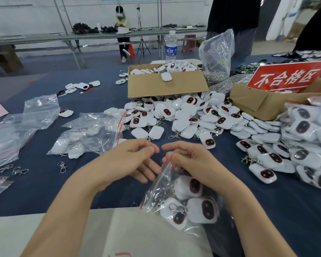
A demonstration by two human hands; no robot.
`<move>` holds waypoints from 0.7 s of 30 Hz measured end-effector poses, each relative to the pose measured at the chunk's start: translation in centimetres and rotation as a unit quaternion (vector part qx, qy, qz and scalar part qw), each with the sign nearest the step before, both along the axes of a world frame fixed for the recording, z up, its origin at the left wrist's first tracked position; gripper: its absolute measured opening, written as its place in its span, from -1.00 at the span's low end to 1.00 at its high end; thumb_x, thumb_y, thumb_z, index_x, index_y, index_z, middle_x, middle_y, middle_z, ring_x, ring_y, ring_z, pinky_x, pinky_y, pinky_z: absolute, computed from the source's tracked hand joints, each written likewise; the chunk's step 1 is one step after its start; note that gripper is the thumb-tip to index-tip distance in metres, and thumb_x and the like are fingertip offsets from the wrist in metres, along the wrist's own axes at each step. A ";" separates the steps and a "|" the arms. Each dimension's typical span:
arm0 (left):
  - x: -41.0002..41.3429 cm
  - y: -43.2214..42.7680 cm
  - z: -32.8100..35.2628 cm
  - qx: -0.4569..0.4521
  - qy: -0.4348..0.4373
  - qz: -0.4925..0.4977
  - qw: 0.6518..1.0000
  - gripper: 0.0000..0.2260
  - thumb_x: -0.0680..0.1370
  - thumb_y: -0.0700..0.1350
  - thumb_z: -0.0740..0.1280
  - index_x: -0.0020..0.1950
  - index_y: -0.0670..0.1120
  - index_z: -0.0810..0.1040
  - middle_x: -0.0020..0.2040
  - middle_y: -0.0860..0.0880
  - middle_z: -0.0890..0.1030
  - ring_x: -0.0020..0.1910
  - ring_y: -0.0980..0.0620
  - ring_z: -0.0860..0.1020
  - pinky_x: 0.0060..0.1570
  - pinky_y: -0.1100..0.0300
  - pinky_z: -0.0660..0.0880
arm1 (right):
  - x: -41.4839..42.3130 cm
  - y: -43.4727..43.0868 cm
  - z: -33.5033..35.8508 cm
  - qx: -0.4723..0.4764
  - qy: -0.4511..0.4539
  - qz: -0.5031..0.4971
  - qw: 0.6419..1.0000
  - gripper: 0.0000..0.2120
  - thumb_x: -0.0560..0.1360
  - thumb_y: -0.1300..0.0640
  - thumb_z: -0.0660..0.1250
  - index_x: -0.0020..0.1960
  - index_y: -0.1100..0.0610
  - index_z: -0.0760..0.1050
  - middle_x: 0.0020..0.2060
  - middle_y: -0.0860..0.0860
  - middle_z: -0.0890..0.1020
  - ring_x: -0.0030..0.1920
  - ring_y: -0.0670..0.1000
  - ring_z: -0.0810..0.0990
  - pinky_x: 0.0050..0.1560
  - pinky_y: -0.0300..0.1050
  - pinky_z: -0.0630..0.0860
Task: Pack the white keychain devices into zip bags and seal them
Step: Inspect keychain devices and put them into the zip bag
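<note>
Right now the right hand (189, 162) has its fingers curled down over the mouth of a clear zip bag (152, 193) and grips its top edge. The bag slopes from under that hand back toward the person, and its lower end reaches past the near edge of the dark blue surface (44, 191). Inside it lie several white keychain devices (206, 210) with dark oval faces, and metal clasps beside them.

The left hand (130, 160) sits just left of the right one. Its thumb and forefinger are bent close together, its other fingers loosely stretched toward the bag's mouth. It holds nothing visible. Whether its fingertips touch the plastic or only lie beside it cannot be told.

Just beyond both hands spreads a loose pile (183, 115) of the same devices, and past that stands an open cardboard box (165, 84) with more in it. Beyond and left of the left hand lie filled bags (89, 134) with red strips, and nearer it on the left a few loose clasps (62, 166). Well to the right of the right hand is a heap of packed bags (308, 145), with a red sign (285, 78) beyond it. A water bottle (171, 46) stands behind the box.
</note>
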State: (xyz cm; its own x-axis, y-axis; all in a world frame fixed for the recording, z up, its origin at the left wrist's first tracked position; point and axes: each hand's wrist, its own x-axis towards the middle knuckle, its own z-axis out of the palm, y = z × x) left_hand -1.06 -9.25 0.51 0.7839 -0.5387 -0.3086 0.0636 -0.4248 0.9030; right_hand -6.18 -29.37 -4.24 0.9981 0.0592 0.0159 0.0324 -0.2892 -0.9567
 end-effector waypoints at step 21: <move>1.8 -1.3 -7.4 0.275 -0.431 0.107 0.853 -0.61 0.69 0.02 0.17 0.52 0.00 0.38 0.53 -0.10 0.34 0.48 -0.15 0.26 0.46 -0.03 0.16 | -0.1 -2.9 -1.5 -0.345 0.029 -0.287 0.893 -0.53 0.63 0.08 0.20 0.53 0.04 0.30 0.41 0.15 0.46 0.38 0.25 0.41 0.49 0.25 0.18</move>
